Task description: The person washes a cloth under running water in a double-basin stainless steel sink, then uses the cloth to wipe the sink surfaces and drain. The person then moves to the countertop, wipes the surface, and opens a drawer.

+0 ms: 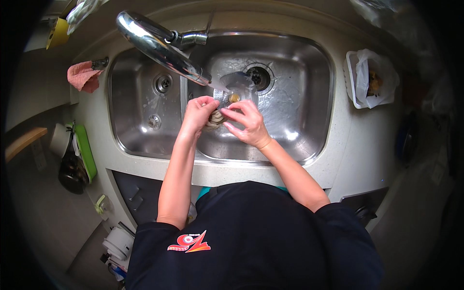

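Note:
My left hand [197, 113] is over the sink divider's right side, its thumb and fingers pinched at a wet, folded beige cloth [215, 119]. Close to the cloth's right side is my right hand [249, 121], fingers spread and apart, with nothing visible between them. Just beyond my fingertips sits a clear, round, see-through vessel or lid [244, 85] with a brownish round knob or cap [234, 98]. A small perforated metal piece [218, 95] shows beside it, above my left fingertips. Water runs from the chrome faucet [163, 50] onto these things. My hands partly hide the cloth.
The stainless steel sink has a left basin [139, 105] and a larger right basin [301, 119] with a drain [260, 77]. A pink cloth [84, 76] hangs at left. On the right counter stands a white container [353, 79] lined with a plastic bag [384, 87].

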`<action>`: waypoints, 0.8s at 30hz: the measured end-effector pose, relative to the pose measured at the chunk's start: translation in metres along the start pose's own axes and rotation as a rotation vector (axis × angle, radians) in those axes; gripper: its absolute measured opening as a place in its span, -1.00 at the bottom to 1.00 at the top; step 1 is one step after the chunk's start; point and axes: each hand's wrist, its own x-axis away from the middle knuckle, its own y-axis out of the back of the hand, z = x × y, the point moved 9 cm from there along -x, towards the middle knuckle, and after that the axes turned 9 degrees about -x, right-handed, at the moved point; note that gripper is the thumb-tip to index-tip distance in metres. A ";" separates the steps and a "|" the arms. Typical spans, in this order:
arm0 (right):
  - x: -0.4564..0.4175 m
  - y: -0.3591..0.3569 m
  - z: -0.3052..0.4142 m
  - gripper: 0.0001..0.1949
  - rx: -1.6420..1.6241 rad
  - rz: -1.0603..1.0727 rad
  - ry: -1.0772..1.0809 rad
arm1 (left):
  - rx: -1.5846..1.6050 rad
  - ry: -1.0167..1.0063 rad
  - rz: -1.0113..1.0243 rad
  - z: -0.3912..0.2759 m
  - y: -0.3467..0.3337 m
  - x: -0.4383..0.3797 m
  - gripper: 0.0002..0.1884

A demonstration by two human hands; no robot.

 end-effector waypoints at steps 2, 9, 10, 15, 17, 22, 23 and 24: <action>-0.001 0.015 -0.018 -0.74 0.156 -0.127 -0.087 | -0.052 -0.005 0.047 -0.001 -0.005 -0.006 -0.91; -0.028 0.026 -0.045 -0.79 0.399 -0.171 -0.244 | -0.029 0.032 0.156 0.006 -0.021 -0.022 -0.86; -0.031 0.025 -0.046 -0.79 0.410 -0.165 -0.257 | -0.025 0.036 0.167 0.006 -0.021 -0.023 -0.84; -0.038 0.021 -0.049 -0.83 0.407 -0.181 -0.238 | 0.041 0.053 0.173 -0.006 -0.024 -0.019 -0.84; -0.039 0.021 -0.047 -0.85 0.402 -0.187 -0.208 | 0.032 0.055 0.158 -0.009 -0.023 -0.018 -0.84; -0.038 0.042 -0.040 -0.90 0.488 -0.244 -0.160 | 0.027 0.102 0.129 -0.010 -0.020 -0.013 -0.83; -0.035 0.053 -0.047 -0.92 0.474 -0.289 -0.217 | 0.015 0.097 0.125 -0.008 -0.017 -0.014 -0.85; -0.030 0.066 -0.055 -0.93 0.451 -0.357 -0.280 | 0.004 0.092 0.123 -0.005 -0.015 -0.015 -0.86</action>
